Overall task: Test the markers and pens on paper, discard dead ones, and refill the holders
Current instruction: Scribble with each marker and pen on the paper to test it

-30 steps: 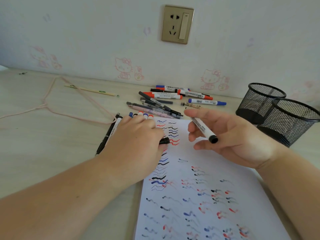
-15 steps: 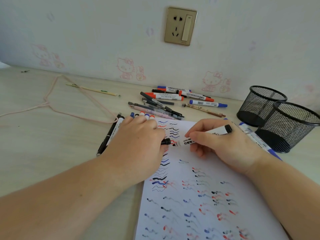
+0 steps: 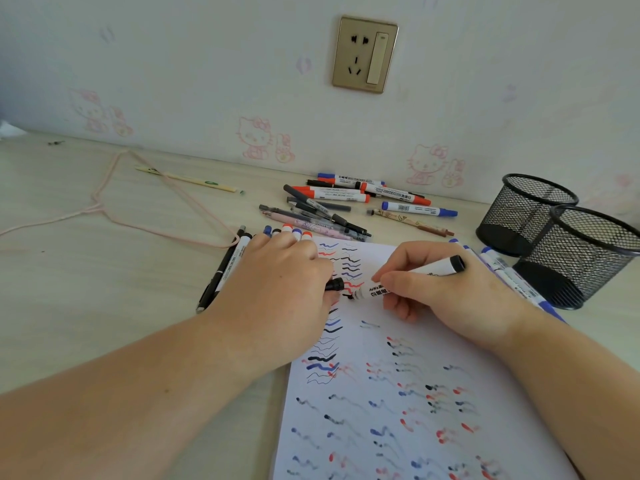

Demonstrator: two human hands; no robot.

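Observation:
A white sheet of paper [image 3: 408,393] covered in black, blue and red squiggles lies on the desk. My right hand [image 3: 446,292] grips a white marker with a black end [image 3: 433,270], its uncapped tip touching the paper. My left hand [image 3: 280,285] rests on the paper's left edge and pinches the black cap [image 3: 335,284]. A row of markers [image 3: 287,232] lies under my left fingers. A pile of loose markers and pens [image 3: 349,206] lies further back. Two black mesh holders [image 3: 526,213] [image 3: 585,258] stand at the right.
A black pen and a white marker [image 3: 225,268] lie left of my left hand. Blue-capped markers [image 3: 509,275] lie between my right hand and the holders. A pink cord [image 3: 114,209] and a thin stick [image 3: 194,180] lie at the back left. The wall with a socket [image 3: 365,53] is close behind.
My right hand turned the marker from tip-up to tip-down and brought it onto the paper beside my left hand. The left hand has stayed put with the cap.

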